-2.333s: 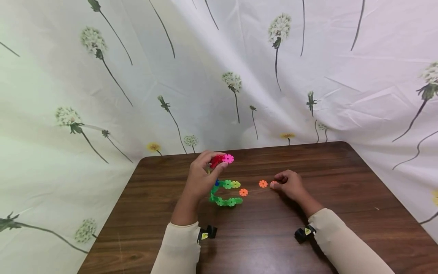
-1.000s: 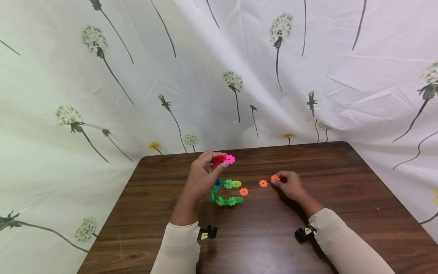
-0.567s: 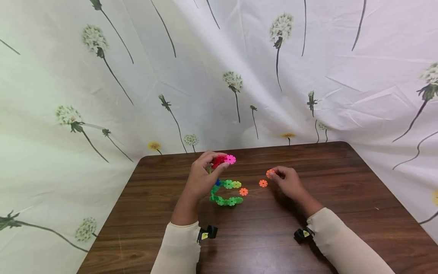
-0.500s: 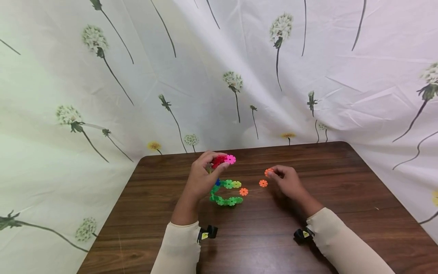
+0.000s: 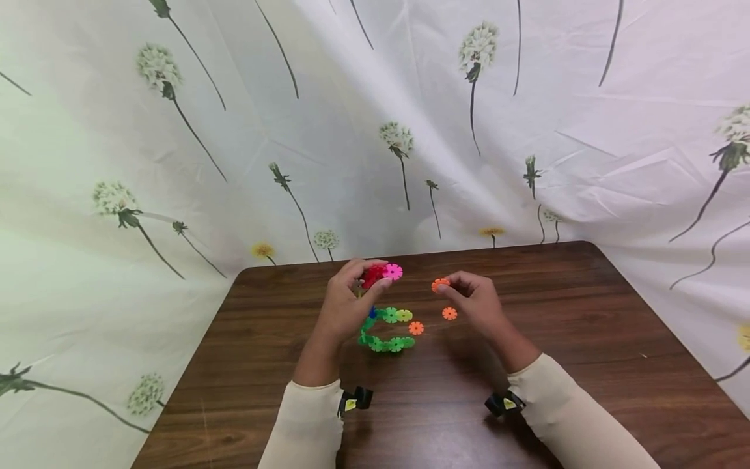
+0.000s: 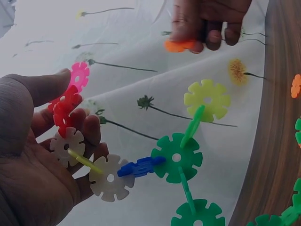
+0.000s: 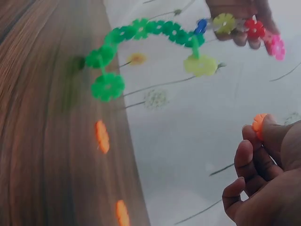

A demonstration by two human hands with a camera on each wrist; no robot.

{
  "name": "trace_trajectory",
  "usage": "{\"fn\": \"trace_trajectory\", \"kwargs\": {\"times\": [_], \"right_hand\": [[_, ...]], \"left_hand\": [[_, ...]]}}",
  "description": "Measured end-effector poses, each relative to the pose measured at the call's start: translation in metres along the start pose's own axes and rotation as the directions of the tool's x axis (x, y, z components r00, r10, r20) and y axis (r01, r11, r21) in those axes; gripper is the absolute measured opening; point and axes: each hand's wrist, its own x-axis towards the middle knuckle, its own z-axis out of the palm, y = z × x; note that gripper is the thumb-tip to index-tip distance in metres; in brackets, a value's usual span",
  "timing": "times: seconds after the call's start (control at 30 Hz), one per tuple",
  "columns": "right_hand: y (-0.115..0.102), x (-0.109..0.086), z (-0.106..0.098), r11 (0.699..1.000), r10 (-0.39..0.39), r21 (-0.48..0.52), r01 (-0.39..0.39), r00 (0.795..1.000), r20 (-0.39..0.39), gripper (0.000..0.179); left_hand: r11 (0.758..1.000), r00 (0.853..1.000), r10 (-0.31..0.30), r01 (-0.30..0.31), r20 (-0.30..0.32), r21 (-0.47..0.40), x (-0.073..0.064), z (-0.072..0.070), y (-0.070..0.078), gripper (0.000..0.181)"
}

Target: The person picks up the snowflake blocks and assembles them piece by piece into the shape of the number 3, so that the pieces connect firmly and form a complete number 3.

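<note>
My left hand (image 5: pixel 344 301) grips a chain of interlocking flower-shaped plastic discs (image 6: pixel 177 157) by its red discs (image 6: pixel 66 106), raised above the table. A pink disc (image 5: pixel 393 271) sticks out past thumb and fingers at that end. White, yellow and blue discs (image 6: pixel 141 166) lead on to a long curved green run (image 7: pixel 140 29), with a yellow-green disc (image 6: pixel 207 100) on a short branch. To the right, my right hand (image 5: pixel 479 305) pinches a loose orange disc (image 5: pixel 439 285) between thumb and fingertips, a short gap from the pink one.
Two orange discs lie on the brown wooden table (image 5: pixel 433 417): one (image 5: pixel 416 328) close by the green run, the other (image 5: pixel 449 314) below my right hand. Behind the table's far edge hangs a pale cloth (image 5: pixel 351 130) printed with dandelions.
My right hand has picked the orange disc up off the table and carried it leftward and up, toward the pink disc. The left hand and the chain stay nearly still.
</note>
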Motion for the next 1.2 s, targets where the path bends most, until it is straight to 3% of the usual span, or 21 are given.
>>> {"fn": "trace_trajectory", "kwargs": {"times": [0.2, 0.57, 0.77, 1.2], "right_hand": [[-0.015, 0.002, 0.008, 0.998, -0.023, 0.062, 0.023, 1.000, 0.004, 0.014], [-0.038, 0.002, 0.020, 0.994, -0.082, 0.078, 0.079, 0.996, 0.039, 0.011], [-0.049, 0.006, 0.027, 0.985, -0.151, 0.086, 0.147, 0.988, 0.039, 0.010], [-0.058, 0.005, 0.033, 0.987, -0.153, 0.058, 0.151, 0.988, 0.029, 0.008]], "left_hand": [[1.000, 1.000, 0.020, -0.020, 0.004, 0.015, 0.001, 0.001, 0.002, 0.032], [1.000, 1.000, 0.002, -0.002, 0.012, -0.004, 0.000, 0.003, 0.004, 0.030], [0.999, 0.999, 0.039, -0.039, 0.015, -0.029, 0.000, 0.003, 0.002, 0.030], [0.995, 0.995, 0.097, -0.096, 0.015, -0.028, 0.000, 0.003, -0.002, 0.028]]}}
